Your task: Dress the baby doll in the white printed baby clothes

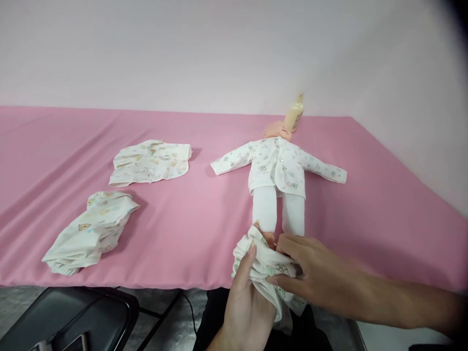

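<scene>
A baby doll lies on its back, wearing a white printed long-sleeved jacket (278, 165) with its arms spread. Its white legs (264, 207) point toward me. At its feet is a bunched-up white printed baby garment (265, 263), gathered in folds. My left hand (248, 302) grips it from below, thumb pressed over the cloth. From the right, my right hand (303, 265) pinches the garment's other side. A bit of the doll's foot (269, 238) shows at the gathered opening; the other foot is hidden behind my right hand.
A pink cloth (175, 234) covers the table against a pale wall. Two more printed baby garments lie left: one spread flat (151, 163), one crumpled (91, 231). A pump bottle (294, 114) stands beside the doll's head. A black chair (73, 317) is below the front edge.
</scene>
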Demonstrator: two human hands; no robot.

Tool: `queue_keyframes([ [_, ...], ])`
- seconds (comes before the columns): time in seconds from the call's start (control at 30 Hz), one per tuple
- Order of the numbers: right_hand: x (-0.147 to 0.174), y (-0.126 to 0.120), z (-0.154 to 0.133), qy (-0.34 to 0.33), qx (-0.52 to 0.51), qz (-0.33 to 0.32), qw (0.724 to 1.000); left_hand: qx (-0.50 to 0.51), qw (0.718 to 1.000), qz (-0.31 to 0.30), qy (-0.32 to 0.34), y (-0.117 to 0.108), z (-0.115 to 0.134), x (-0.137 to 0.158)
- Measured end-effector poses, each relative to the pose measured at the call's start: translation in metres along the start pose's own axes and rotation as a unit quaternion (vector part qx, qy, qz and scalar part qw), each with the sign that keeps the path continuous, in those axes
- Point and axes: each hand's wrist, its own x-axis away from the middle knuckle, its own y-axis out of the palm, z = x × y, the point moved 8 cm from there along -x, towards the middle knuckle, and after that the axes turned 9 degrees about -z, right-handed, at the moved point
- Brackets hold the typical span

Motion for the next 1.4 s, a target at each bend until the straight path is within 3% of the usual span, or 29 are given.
queue_keyframes([
  [0.17,0.0,-0.006,-0.013,-0.041,-0.032,-0.021,0.998,0.005,1.0,-0.021,0.006,0.0,0.001,0.001],
  [0.43,-0.008,-0.016,0.003,0.0,-0.132,-0.011,0.991,0.027,0.999,-0.019,0.017,-0.001,0.007,0.002],
  [0.63,-0.025,-0.031,0.029,0.053,0.016,0.088,0.995,0.065,0.997,0.032,0.024,-0.011,0.008,0.001],
  [0.8,-0.041,-0.037,0.031,0.042,0.177,0.172,0.968,0.073,0.997,0.013,0.018,-0.009,0.007,0.0],
  [0.9,-0.048,-0.034,0.033,0.043,0.212,0.187,0.958,0.057,0.998,0.002,0.014,-0.008,0.007,0.0],
  [1.03,-0.047,-0.034,0.033,0.038,0.154,0.162,0.974,0.041,0.999,-0.002,0.023,-0.007,0.008,0.002],
  [1.13,-0.037,-0.035,0.03,0.022,0.024,0.098,0.995,0.02,0.999,-0.007,0.028,-0.004,0.01,0.003],
  [1.27,-0.025,-0.031,0.027,0.046,-0.139,-0.004,0.989,-0.019,0.999,-0.016,0.027,-0.001,0.009,0.002],
  [1.4,-0.032,-0.03,0.023,0.069,-0.13,-0.016,0.989,-0.046,0.999,-0.008,0.015,-0.001,0.005,0.002],
])
